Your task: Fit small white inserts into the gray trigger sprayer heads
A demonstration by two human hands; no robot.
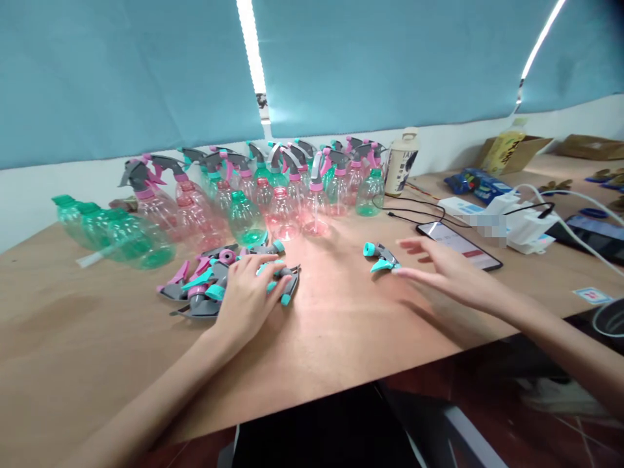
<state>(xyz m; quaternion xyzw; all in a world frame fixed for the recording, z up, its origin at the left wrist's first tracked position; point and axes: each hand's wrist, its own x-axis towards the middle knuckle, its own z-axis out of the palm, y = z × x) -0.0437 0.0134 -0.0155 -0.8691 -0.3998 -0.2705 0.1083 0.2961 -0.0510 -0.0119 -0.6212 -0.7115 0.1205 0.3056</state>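
My left hand [252, 289] reaches over a pile of loose spray heads [197, 292] in grey, pink and turquoise. Its thumb and fingers close around a grey and turquoise spray head [291, 286] at the pile's right edge; part of the grip is hidden. To the right, my right hand [446, 270] is open, fingers and thumb apart. Its thumb tip is at the end of a single grey and turquoise spray head [383, 257] lying on the table.
Behind the pile stand several pink and green bottles [284, 218], many with spray heads on. Green bottles [121, 234] lie at the left. A phone [461, 246], cables, a white power strip [517, 227] and a cream bottle [402, 162] are at the right.
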